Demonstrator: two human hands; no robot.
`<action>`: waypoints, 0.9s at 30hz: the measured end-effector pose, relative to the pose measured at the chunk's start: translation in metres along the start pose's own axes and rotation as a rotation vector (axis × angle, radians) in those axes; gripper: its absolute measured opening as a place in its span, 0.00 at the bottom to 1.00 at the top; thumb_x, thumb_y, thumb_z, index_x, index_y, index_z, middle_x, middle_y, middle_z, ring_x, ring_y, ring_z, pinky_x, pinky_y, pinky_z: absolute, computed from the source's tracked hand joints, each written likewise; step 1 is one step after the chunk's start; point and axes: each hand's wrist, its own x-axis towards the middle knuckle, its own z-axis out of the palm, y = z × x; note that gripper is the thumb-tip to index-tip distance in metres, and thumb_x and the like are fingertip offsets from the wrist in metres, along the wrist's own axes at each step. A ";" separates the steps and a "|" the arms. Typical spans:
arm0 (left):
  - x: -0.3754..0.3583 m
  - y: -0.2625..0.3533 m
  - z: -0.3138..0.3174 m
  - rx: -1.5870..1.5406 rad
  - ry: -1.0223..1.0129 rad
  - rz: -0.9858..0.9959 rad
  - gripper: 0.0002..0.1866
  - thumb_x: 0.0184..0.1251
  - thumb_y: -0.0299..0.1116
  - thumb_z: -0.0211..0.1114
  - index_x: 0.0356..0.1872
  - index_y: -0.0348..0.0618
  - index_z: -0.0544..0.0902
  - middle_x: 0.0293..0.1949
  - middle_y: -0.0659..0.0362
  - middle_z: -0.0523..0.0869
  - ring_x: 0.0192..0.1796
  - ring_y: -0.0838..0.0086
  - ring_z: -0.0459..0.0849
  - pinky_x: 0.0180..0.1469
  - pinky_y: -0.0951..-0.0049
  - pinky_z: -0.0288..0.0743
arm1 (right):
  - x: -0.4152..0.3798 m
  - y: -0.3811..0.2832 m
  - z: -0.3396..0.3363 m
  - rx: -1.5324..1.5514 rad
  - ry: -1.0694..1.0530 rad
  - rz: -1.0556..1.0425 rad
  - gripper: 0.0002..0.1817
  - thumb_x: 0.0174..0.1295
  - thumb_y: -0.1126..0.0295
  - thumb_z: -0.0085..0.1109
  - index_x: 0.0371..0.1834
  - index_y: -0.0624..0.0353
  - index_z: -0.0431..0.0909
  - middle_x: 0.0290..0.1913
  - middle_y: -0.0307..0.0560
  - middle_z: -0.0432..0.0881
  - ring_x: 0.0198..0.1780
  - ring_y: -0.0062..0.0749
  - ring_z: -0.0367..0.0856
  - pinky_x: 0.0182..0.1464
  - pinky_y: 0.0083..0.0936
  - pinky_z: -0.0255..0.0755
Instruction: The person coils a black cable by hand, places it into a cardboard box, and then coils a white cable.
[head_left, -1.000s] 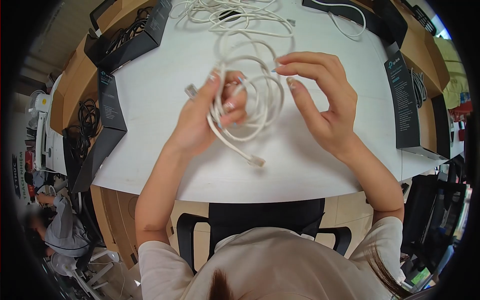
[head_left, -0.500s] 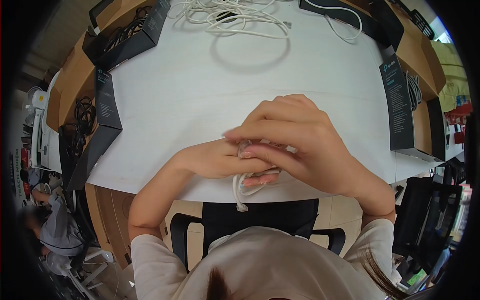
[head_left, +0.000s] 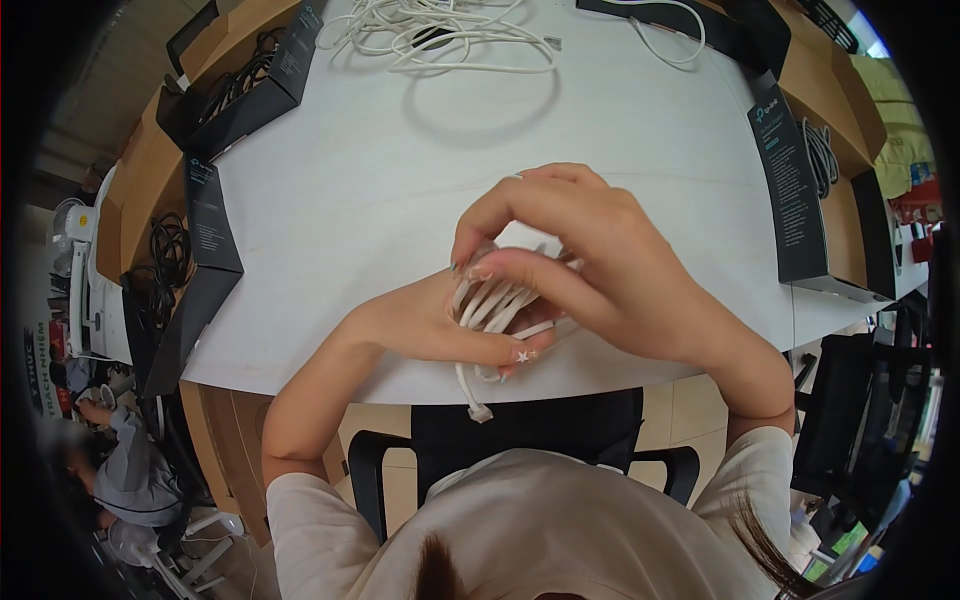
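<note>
A coiled white network cable (head_left: 492, 306) is bundled between my hands, just above the near edge of the table. My left hand (head_left: 425, 322) is wrapped round the coil, its thumb lying across the strands. Over it arches my right hand (head_left: 600, 265), thumb and index finger pinched on what looks like a clear plug end at the top of the coil. One cable end with a plug (head_left: 481, 411) hangs down below my left thumb. My right hand's other fingers are partly hidden behind the coil.
Loose white cables (head_left: 440, 40) lie tangled at the table's far side. Open black boxes with black cables (head_left: 170, 250) stand on the left. Another open box (head_left: 790, 190) on the right holds a grey cable coil. A black chair (head_left: 520, 440) is close below; a person (head_left: 135, 470) sits far left.
My right hand has lifted slightly and its fingers have arched, so more of the coil shows. My left thumb has moved down across the strands. The view has shifted slightly.
</note>
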 end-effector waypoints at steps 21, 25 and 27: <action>0.001 -0.006 -0.002 0.066 0.102 0.112 0.05 0.58 0.26 0.61 0.34 0.37 0.77 0.28 0.60 0.79 0.28 0.79 0.77 0.31 0.78 0.70 | 0.002 -0.005 0.001 -0.436 0.146 -0.409 0.09 0.40 0.70 0.65 0.26 0.49 0.78 0.35 0.35 0.78 0.39 0.30 0.77 0.67 0.50 0.49; 0.002 0.006 0.002 -0.042 0.092 -0.021 0.08 0.58 0.27 0.61 0.39 0.38 0.75 0.28 0.61 0.79 0.28 0.80 0.77 0.30 0.79 0.71 | 0.004 -0.010 -0.018 -0.436 0.274 -0.431 0.11 0.38 0.75 0.66 0.28 0.52 0.80 0.34 0.39 0.80 0.38 0.31 0.78 0.66 0.48 0.50; 0.002 0.004 0.006 -0.021 0.130 -0.037 0.10 0.55 0.27 0.61 0.39 0.38 0.75 0.26 0.62 0.79 0.29 0.81 0.77 0.30 0.79 0.70 | 0.004 -0.010 -0.025 -0.448 0.347 -0.435 0.11 0.40 0.78 0.66 0.29 0.55 0.80 0.34 0.42 0.81 0.38 0.31 0.78 0.64 0.46 0.52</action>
